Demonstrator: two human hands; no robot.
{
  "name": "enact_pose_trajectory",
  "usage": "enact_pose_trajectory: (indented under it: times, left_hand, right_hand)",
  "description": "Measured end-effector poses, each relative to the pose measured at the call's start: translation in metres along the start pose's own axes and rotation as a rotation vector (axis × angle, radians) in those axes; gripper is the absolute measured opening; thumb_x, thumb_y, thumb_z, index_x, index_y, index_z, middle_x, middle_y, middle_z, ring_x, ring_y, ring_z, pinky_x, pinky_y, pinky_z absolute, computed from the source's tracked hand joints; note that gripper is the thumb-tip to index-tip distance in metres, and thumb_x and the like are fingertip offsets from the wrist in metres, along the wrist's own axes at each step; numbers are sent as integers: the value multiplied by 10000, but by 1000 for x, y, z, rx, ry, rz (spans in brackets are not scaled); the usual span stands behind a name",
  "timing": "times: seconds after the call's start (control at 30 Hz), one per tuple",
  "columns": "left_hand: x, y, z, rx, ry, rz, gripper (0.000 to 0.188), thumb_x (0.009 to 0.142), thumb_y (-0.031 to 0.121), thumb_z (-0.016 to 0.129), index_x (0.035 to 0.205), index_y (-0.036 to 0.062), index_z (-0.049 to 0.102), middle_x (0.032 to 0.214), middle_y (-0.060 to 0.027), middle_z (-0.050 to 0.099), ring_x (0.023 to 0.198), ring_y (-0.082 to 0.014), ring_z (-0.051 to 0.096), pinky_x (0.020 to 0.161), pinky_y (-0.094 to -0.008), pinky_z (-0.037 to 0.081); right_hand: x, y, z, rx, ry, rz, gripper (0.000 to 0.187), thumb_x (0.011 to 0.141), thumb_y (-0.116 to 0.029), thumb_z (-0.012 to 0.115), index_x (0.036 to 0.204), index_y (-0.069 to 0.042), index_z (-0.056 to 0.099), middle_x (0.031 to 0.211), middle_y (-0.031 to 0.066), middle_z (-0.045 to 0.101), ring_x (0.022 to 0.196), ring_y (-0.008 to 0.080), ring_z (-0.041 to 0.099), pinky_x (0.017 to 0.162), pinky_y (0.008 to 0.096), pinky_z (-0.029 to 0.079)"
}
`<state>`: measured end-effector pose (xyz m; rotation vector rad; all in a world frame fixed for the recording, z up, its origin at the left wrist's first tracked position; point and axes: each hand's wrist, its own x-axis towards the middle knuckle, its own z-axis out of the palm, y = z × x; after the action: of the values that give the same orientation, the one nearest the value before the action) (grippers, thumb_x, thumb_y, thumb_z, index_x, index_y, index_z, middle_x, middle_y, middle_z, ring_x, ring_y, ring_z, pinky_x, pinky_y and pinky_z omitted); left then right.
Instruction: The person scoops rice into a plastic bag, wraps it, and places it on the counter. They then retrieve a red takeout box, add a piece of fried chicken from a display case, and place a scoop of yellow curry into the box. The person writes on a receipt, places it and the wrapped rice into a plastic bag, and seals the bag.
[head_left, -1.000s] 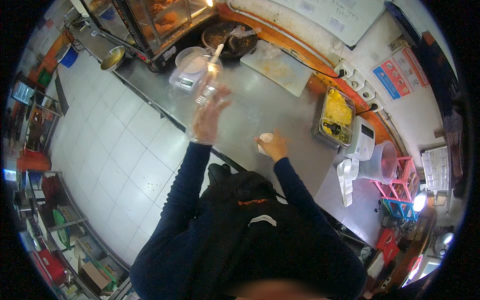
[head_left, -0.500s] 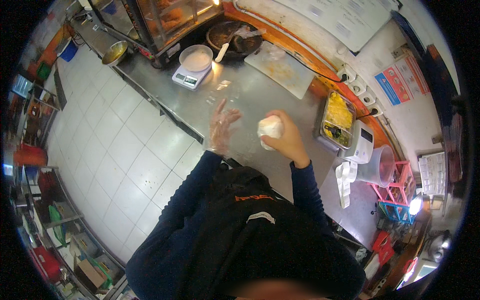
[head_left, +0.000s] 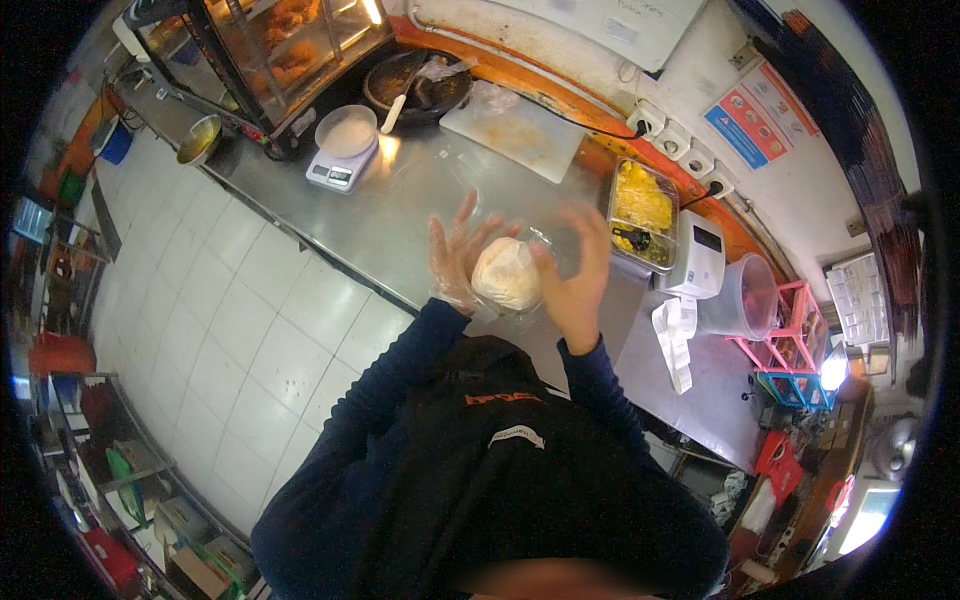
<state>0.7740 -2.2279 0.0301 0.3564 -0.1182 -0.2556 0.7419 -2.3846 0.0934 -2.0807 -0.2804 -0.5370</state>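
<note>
A white, rounded bundle [head_left: 507, 275] with a wrinkled surface sits against the palm of my left hand [head_left: 455, 262], with clear film spread around it. What the bundle contains is hidden. A clear plastic glove covers that hand, and its fingers fan out behind and beside the bundle. To the right is my bare right hand [head_left: 580, 280], its thumb close to or touching the bundle's side. The other fingers there are raised, apart and smeared by motion. Both hands are over the near part of the steel counter [head_left: 400, 225].
Farther back stand a kitchen scale [head_left: 342, 172] bearing a bowl [head_left: 346, 132], a dark stone mortar [head_left: 375, 88] and a white cutting board [head_left: 515, 135]. At right are a steel tray [head_left: 610, 250] of yellow food, a white label printer [head_left: 697, 255] and a clear tub [head_left: 742, 300].
The bundle has passed from my right hand's grip to my left palm. My right fingers have spread off it. My hands have come together, and the view has shifted.
</note>
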Motion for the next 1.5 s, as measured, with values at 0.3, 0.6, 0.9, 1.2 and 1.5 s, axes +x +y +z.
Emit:
enact_pose_trajectory:
  times: [0.3,0.6,0.9,1.2,1.5]
  left_hand:
    - [30,-12,4,919,-669,235,1202,544,640,821,1472,101,279,1482,-137,295,1304,-310,405,1040,-466,411]
    - [7,-71,24,710,-61,-35,847,701,176,841,1411,46,398,1417,-132,410,1312,-274,398,1046,-402,389]
    - [15,-75,-8,1119,-137,-274,695,813,121,731,1403,67,367,1310,-178,516,1105,-269,582,852,-380,550]
    - [40,-130,29,1212,-435,-389,878,774,401,757,1413,-11,320,1320,-223,456,1132,-330,538,923,-426,496]
    - [49,-161,47,1139,-559,-434,868,749,406,785,1380,-21,368,1253,-209,492,1095,-304,542,902,-404,495]
  right_hand:
    - [-44,24,-50,1704,-231,775,772,926,-672,293,1467,-122,259,1470,158,347,1319,390,392,948,635,415]
    - [-64,38,-42,1040,304,603,446,1010,-333,427,1388,-106,357,1372,110,440,1199,296,511,914,477,494]
    - [-102,79,-77,525,286,656,111,902,-89,627,953,1,669,789,67,673,649,137,652,578,281,547]
    - [-153,88,-107,650,403,782,237,907,-175,648,952,57,659,768,90,652,672,147,653,607,297,585]
    - [-169,89,-127,637,518,811,251,916,-209,653,938,41,652,780,76,654,693,133,640,632,277,561]
